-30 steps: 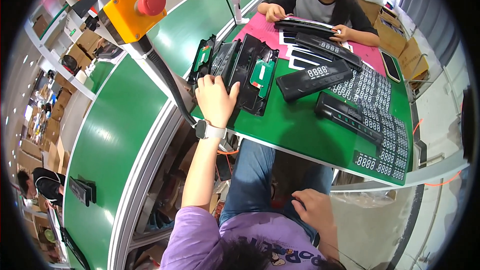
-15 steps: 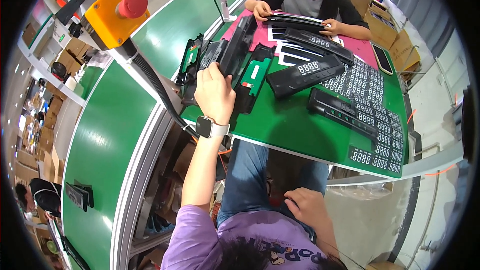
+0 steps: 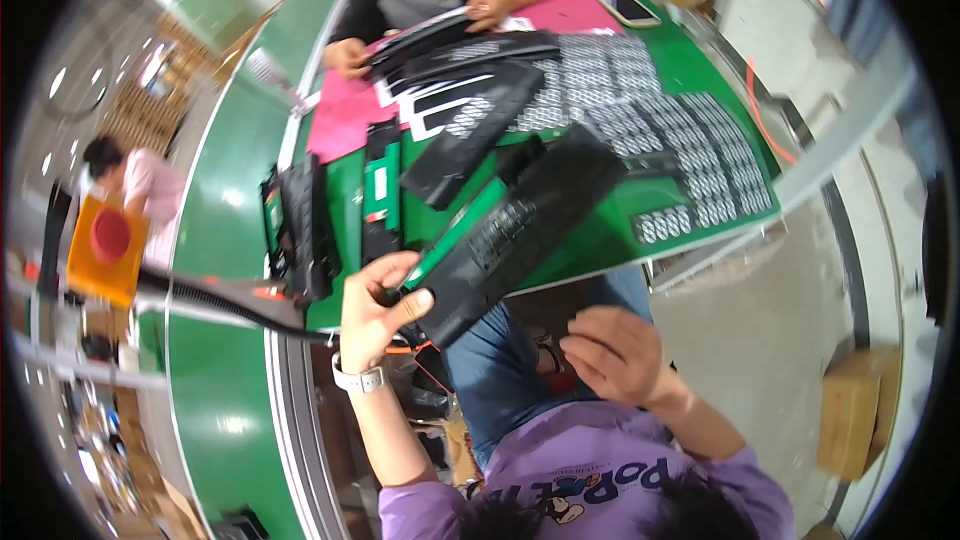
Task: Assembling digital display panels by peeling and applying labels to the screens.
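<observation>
Black casings [image 3: 310, 225] on green table [image 3: 590, 242]

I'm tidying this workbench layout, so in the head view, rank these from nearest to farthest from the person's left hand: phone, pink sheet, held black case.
From the left hand:
1. Black case: gripped in the fingers, extending to the right.
2. Pink sheet: ahead, across the table.
3. Phone: farthest, at the table's far right.

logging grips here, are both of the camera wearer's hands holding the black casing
No, only the left hand grips the black casing, at its near end, while the right hand is apart from it.
</observation>
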{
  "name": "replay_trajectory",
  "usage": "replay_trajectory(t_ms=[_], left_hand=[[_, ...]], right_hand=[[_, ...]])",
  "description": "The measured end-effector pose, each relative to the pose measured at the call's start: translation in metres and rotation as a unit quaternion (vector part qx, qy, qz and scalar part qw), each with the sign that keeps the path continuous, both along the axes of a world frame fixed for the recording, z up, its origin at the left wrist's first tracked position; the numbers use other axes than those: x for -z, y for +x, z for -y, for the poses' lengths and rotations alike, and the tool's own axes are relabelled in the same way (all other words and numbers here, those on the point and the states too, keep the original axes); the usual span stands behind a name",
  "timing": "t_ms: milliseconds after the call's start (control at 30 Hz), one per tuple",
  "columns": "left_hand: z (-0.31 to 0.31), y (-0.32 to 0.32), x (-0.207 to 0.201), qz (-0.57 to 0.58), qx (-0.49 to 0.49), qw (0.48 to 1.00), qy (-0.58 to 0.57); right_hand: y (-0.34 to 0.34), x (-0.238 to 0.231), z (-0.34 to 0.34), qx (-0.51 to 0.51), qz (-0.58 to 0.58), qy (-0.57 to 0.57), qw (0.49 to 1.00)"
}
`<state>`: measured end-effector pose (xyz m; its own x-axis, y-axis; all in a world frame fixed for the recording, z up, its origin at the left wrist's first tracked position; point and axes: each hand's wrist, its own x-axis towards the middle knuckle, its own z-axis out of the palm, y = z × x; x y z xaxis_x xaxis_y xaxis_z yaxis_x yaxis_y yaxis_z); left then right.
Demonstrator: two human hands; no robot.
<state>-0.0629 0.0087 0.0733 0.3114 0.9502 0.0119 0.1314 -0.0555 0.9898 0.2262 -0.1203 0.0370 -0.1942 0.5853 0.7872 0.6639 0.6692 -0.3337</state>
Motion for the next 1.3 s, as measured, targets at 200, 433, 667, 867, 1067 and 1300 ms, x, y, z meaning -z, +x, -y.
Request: replay_trajectory(t_ms=[200, 433, 667, 867, 1067, 1300], left_hand=[[-0.021, 0.033, 0.005, -0.057, 0.167, 0.983, -0.050], [-0.037, 0.054, -0.004, -0.176, 0.126, 0.958, 0.186], [-0.005, 0.032, 0.009, -0.113, -0.070, 0.956, 0.261], [0.010, 0.016, 0.018, -0.092, 0.015, 0.959, 0.269], [0.009, 0.026, 0.018, -0.228, -0.007, 0.921, 0.314], [0.010, 0.018, 0.021, -0.234, -0.021, 0.912, 0.337]], right_hand=[[0.027, -0.028, -0.017, 0.067, 0.147, -0.176, 0.971], [0.049, -0.047, -0.054, 0.061, 0.182, -0.246, 0.950], [0.052, -0.063, -0.068, -0.025, 0.120, -0.262, 0.957], [0.041, -0.063, -0.094, -0.084, 0.076, -0.227, 0.967], [0.037, -0.053, -0.108, -0.077, 0.138, -0.265, 0.951], [0.026, -0.058, -0.112, -0.094, 0.164, -0.213, 0.959]])
